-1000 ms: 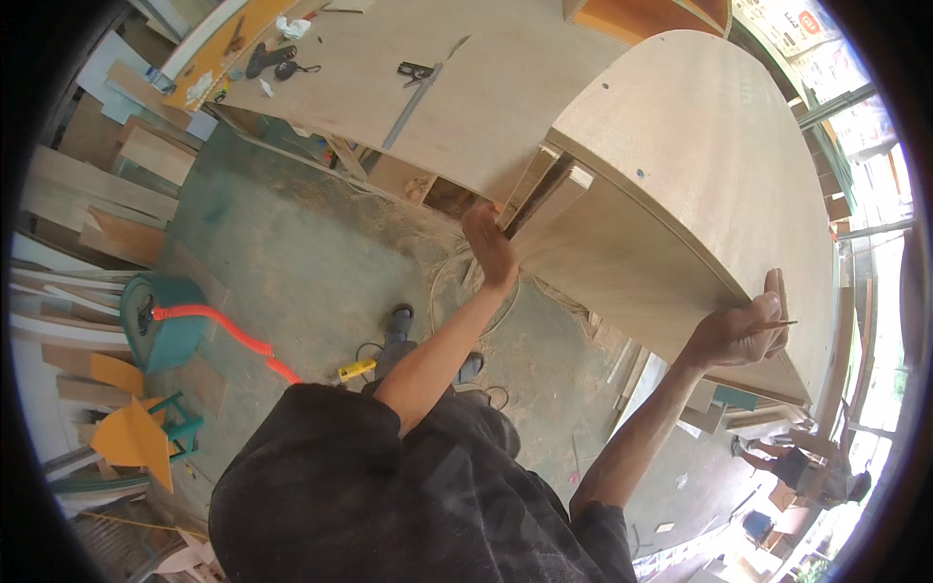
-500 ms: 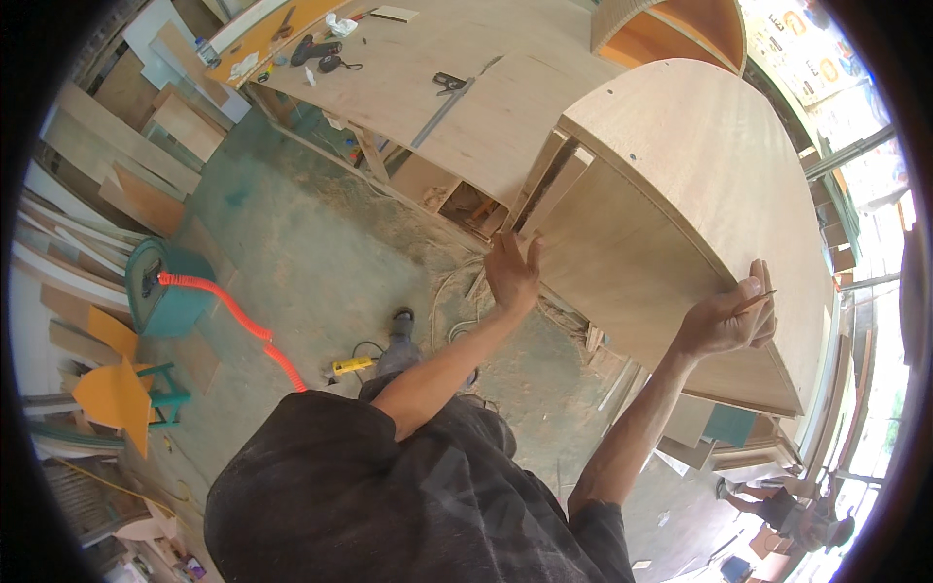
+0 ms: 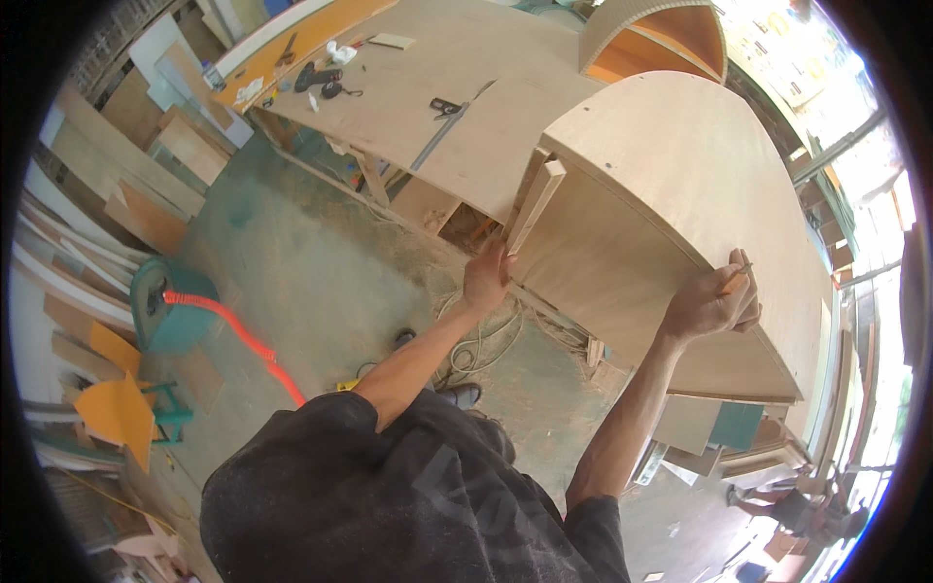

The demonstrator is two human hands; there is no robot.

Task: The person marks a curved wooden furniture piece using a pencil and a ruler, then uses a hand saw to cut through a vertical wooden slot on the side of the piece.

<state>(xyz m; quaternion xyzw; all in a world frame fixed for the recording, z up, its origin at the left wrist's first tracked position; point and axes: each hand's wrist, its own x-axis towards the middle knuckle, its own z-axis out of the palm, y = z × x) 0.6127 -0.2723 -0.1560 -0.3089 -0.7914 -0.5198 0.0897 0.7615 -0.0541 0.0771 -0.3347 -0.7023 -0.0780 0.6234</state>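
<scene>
A plywood cabinet with a rounded panel (image 3: 661,146) stands on the workbench in front of me, its open side facing me. At its left side, my left hand (image 3: 486,279) is closed on the lower end of a pale wooden strip (image 3: 537,206). The strip slants up and right, its far end at the cabinet's upper left corner. My right hand (image 3: 712,299) is closed round a pencil (image 3: 736,281) and sits by the edge of the rounded panel. Whether that hand touches the panel, I cannot tell.
On the bench (image 3: 389,92) lie a combination square (image 3: 445,131), a cordless drill (image 3: 316,76) and small items. A second curved cabinet (image 3: 656,44) stands behind. An orange coiled hose (image 3: 228,321) runs from a green drum (image 3: 175,316). Cable lies by my feet; a person (image 3: 807,510) is far right.
My left hand has gone from spread fingers to a grip on the wooden strip, which now tilts out from the cabinet's opening. My right hand, still with the pencil, has shifted slightly left and up.
</scene>
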